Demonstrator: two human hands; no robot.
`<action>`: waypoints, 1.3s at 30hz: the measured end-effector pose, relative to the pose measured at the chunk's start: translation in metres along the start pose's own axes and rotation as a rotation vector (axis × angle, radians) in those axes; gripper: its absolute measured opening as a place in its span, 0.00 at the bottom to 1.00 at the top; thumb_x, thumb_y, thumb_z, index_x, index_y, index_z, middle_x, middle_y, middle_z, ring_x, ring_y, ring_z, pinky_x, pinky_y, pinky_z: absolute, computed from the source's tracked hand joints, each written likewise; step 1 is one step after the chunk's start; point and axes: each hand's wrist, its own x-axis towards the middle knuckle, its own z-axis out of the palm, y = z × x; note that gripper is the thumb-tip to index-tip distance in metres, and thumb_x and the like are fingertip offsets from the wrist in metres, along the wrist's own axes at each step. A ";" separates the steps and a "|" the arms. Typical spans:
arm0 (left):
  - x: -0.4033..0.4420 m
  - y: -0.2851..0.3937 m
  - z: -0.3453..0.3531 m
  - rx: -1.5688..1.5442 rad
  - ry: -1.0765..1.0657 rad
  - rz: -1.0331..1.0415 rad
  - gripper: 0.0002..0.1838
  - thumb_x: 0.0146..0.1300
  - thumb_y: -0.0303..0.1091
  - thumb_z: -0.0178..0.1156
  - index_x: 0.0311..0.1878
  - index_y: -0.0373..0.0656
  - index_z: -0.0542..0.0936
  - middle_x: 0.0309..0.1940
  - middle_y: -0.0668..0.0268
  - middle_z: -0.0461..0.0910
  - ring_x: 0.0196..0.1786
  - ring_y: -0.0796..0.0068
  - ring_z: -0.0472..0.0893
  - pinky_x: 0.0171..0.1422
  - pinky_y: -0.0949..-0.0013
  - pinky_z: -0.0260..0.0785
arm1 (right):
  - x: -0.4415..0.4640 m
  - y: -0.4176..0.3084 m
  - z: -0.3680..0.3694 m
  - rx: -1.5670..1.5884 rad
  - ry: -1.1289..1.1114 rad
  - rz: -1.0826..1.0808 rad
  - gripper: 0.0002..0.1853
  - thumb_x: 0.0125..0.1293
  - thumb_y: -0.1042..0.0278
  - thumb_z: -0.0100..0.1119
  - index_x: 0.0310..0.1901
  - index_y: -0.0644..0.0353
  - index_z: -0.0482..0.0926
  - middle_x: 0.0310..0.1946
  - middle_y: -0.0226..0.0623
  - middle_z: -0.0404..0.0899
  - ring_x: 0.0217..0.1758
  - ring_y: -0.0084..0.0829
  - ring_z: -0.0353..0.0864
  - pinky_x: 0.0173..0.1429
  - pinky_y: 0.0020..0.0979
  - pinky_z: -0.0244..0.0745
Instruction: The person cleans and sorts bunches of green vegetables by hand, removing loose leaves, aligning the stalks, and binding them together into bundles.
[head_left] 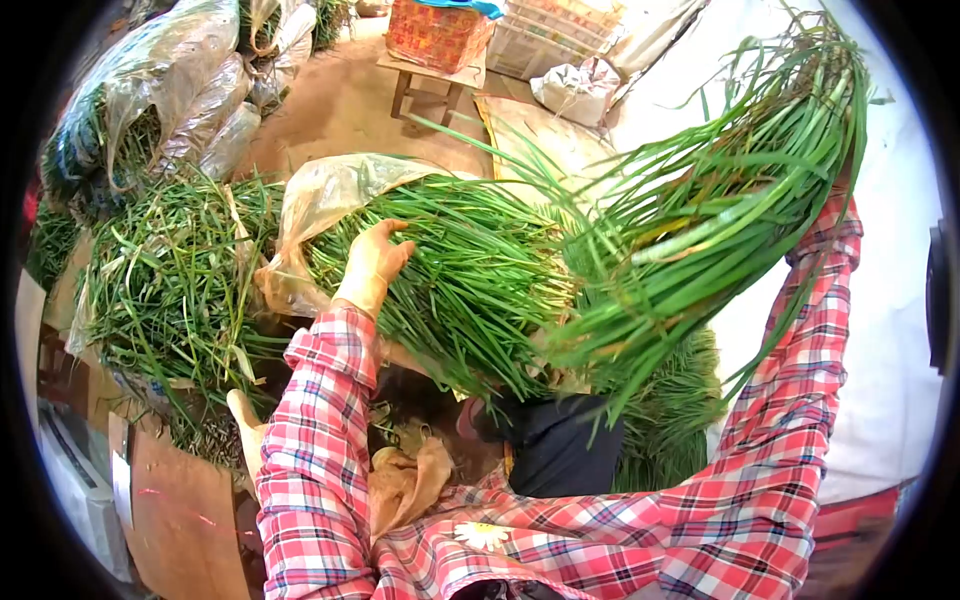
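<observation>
Crumpled plastic (318, 205) partly covers green leaves (470, 265) by the left hand (372, 265)

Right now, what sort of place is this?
Probably a room or shed for sorting and packing leafy greens: a big heap of long green leaves, filled clear plastic bags, a white sack farther back.

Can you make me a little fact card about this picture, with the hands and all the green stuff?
left hand: over a pile of long green leaves
right hand: mostly hidden behind a raised bundle of long green leaves
shirt: red plaid
back: red patterned container on a wooden stool
</observation>
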 end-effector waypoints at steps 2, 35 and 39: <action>-0.017 0.005 -0.001 -0.237 0.059 -0.008 0.16 0.52 0.38 0.63 0.41 0.38 0.80 0.35 0.61 0.81 0.39 0.72 0.80 0.42 0.71 0.71 | -0.014 0.006 -0.001 -0.026 0.050 0.038 0.20 0.59 0.56 0.58 0.49 0.60 0.74 0.44 0.37 0.78 0.45 0.32 0.78 0.50 0.35 0.77; -0.055 0.031 -0.014 0.325 0.098 -0.193 0.35 0.51 0.45 0.62 0.60 0.39 0.65 0.47 0.47 0.76 0.52 0.51 0.76 0.58 0.60 0.67 | -0.161 0.025 -0.050 -0.215 0.248 0.294 0.31 0.60 0.45 0.51 0.57 0.62 0.66 0.53 0.40 0.71 0.54 0.35 0.71 0.57 0.39 0.68; -0.084 0.072 -0.029 0.055 0.165 0.088 0.29 0.54 0.41 0.63 0.57 0.40 0.70 0.48 0.52 0.77 0.50 0.60 0.78 0.55 0.65 0.69 | -0.166 0.016 -0.044 -0.216 0.218 0.268 0.33 0.61 0.43 0.50 0.58 0.62 0.65 0.54 0.41 0.70 0.55 0.36 0.70 0.58 0.39 0.67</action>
